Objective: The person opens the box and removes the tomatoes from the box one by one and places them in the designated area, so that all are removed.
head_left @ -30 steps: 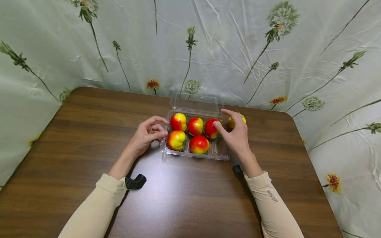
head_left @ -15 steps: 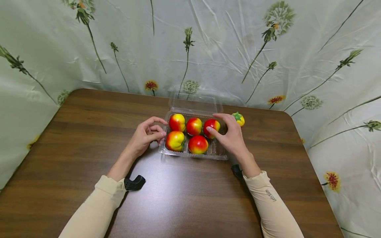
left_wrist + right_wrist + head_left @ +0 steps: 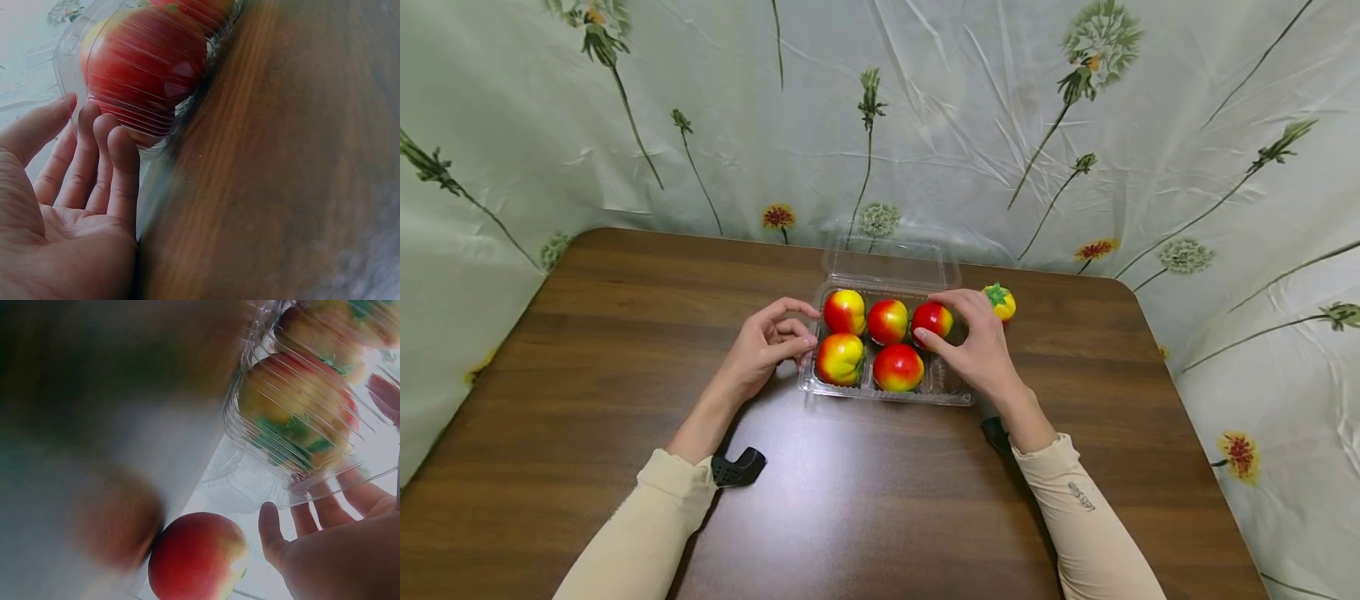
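- The back-right fruit (image 3: 937, 314), glossy red with yellow flushes, sits in the pocket at the back-right corner of the clear plastic container (image 3: 887, 397).
- Over the last second I have seen the right hand (image 3: 981, 342) shift inward from the container's right edge, its thumb now at this fruit's near-left side. I judge the work to be on how this fruit sits in its pocket; whether it is being settled or lifted, I cannot tell.
- The fruit lies between the right thumb and forefinger, which appear to grasp it from near and far sides.
- Just left of it I see the back-middle fruit (image 3: 887, 322), with three more in the container.
- The left hand (image 3: 760, 346) is released, its relaxed fingers against the container's left edge.
- The transparent lid (image 3: 891, 262) stands open along the back edge.
- Off the back-right corner, the loose fruit (image 3: 1003, 306) rests on the wooden table (image 3: 850, 517), green calyx showing.
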`<state>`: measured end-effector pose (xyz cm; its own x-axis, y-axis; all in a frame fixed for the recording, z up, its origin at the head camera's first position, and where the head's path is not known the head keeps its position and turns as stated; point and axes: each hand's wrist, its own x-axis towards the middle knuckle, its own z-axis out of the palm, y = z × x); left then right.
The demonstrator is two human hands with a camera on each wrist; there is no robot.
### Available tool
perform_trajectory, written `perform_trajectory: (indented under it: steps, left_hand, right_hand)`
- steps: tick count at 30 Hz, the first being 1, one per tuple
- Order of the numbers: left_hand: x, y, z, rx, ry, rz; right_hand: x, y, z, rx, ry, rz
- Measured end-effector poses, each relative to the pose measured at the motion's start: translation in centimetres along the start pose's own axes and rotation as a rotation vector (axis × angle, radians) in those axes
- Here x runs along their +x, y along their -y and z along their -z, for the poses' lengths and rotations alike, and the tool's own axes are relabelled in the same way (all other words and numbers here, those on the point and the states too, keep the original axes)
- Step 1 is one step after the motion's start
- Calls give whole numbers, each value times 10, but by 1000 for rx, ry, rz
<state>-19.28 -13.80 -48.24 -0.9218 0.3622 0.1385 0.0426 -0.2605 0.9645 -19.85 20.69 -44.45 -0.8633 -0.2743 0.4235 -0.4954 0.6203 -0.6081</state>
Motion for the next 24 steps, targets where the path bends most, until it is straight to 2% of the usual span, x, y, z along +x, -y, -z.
perform_trajectory:
  steps: [15,24]
  left_hand:
    - [-1,2,-3,-12,4,-41]
    - [-1,0,-1,-3,8,-16]
  right_hand:
    - [1,-3,1,-82,-21,66]
    - [0,0,-2,-125,12,56]
